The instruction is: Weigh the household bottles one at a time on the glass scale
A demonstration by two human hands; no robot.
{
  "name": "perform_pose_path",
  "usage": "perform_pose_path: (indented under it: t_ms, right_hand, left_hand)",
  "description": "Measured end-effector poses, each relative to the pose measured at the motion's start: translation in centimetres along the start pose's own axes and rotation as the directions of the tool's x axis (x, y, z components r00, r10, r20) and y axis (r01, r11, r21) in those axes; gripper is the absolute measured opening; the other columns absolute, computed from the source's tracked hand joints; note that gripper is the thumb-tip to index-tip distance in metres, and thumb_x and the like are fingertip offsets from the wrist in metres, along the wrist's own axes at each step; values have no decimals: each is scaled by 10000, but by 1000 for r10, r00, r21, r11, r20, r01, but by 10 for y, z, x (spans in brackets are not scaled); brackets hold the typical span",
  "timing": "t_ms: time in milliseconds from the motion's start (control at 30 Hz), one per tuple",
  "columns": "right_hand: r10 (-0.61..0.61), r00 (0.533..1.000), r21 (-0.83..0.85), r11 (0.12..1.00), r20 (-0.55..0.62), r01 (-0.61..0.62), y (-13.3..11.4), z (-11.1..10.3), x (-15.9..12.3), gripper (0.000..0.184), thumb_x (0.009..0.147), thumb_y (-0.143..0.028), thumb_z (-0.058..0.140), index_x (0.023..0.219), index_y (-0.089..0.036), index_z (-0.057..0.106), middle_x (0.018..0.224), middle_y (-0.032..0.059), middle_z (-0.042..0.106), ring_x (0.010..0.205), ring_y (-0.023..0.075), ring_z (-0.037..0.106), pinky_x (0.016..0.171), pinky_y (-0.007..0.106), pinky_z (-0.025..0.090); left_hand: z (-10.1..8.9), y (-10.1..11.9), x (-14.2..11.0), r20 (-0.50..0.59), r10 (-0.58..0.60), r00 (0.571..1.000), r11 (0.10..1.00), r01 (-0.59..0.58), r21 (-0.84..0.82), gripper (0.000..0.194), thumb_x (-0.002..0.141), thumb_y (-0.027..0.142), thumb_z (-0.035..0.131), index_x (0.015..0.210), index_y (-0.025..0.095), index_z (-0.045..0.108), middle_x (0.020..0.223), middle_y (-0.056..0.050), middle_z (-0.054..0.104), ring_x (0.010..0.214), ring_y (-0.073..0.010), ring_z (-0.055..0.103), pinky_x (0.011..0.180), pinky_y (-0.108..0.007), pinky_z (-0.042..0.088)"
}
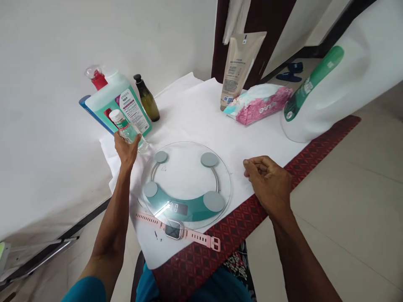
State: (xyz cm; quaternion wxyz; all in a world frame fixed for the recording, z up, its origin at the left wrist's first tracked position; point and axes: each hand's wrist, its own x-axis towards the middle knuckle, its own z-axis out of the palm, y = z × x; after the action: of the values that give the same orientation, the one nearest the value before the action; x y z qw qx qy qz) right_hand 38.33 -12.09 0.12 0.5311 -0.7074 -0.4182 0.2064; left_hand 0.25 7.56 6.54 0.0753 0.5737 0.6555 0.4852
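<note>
My left hand (pixel 126 150) is wrapped round a small clear bottle (pixel 126 128) with a white cap and green label, held tilted above the table's left side. Just right of it lies a round glass scale (pixel 185 184) with a teal band and grey pads. My right hand (pixel 267 181) rests on the white cloth to the right of the scale, fingers curled in, nothing visible in them. A pink smartwatch (pixel 176 230) lies flat in front of the scale.
A large teal liquid jug (pixel 118 102), a red-capped spray bottle (pixel 97 77) and a dark pump bottle (pixel 147 100) stand at the back left. A beige pouch (pixel 237 69), pink tissue pack (pixel 258 102) and big white container (pixel 330 79) stand at the back right. Red patterned cloth (pixel 239 222) edges the table.
</note>
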Motion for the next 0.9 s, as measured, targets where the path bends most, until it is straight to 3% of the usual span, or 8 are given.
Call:
perform_pose_path:
  t_ms: [133, 267, 367, 467, 567, 700, 900]
  right_hand:
    - [-1, 1000, -3, 1000, 10, 1, -2, 0, 0, 406, 962, -648, 698, 826, -267, 660, 652, 3, 702, 573, 190, 621, 633, 357, 490]
    - [12, 1000, 5, 1000, 25, -12, -4, 0, 0, 379, 966, -621, 692, 831, -269, 650, 651, -3, 690, 562, 175, 590, 617, 339, 476]
    - [15, 1000, 16, 1000, 17, -15, -7, -1, 0, 339, 956, -577, 683, 814, -272, 638, 648, -5, 676, 547, 160, 551, 594, 324, 450]
    - [17, 1000, 22, 1000, 15, -18, -8, -1, 0, 310, 950, -547, 679, 811, -273, 639, 640, -7, 666, 541, 151, 525, 573, 313, 427]
    - [17, 1000, 26, 1000, 16, -18, -7, -1, -1, 298, 954, -535, 683, 820, -273, 640, 644, -6, 670, 541, 153, 526, 565, 315, 425]
    - [12, 1000, 30, 999, 16, -12, -5, -1, 0, 302, 966, -541, 685, 829, -277, 633, 648, -8, 676, 540, 162, 546, 576, 324, 435]
    - [-20, 998, -34, 999, 61, 23, -13, 1, 3, 356, 981, -580, 679, 809, -272, 628, 632, 5, 681, 564, 176, 564, 638, 347, 464]
  left_hand:
    - [-10, 14, -4, -91, -48, 995, 999, 46, -18, 644, 672, 393, 1004, 1145, 248, 591, 1203, -96, 792, 1150, -354, 776, 1112, -602, 648]
    - [-29, 40, -13, -131, 79, 988, 980, -101, -173, 675, 673, 499, 1022, 1134, 262, 589, 1247, -71, 795, 1168, -346, 786, 1042, -610, 681]
    - [-41, 62, -31, -3, 199, 980, 936, -191, -296, 649, 734, 554, 1032, 1177, 292, 636, 1246, -46, 810, 1245, -373, 786, 1019, -637, 692]
    - [-43, 81, -63, 201, 234, 951, 926, -155, -344, 678, 761, 611, 1020, 1263, 290, 694, 1251, -75, 822, 1211, -374, 812, 1011, -616, 703]
    - [-34, 95, -97, 331, 255, 909, 931, -137, -339, 689, 733, 621, 1018, 1240, 263, 720, 1238, -85, 825, 1120, -348, 833, 1023, -572, 706]
    - [-26, 104, -120, 386, 301, 872, 938, -198, -283, 586, 732, 563, 1010, 1174, 284, 744, 1175, -51, 826, 1082, -339, 816, 983, -537, 708]
    - [-29, 104, -118, 414, 331, 848, 938, -249, -241, 601, 716, 550, 1029, 1177, 309, 728, 1179, -56, 815, 1046, -358, 811, 944, -567, 697]
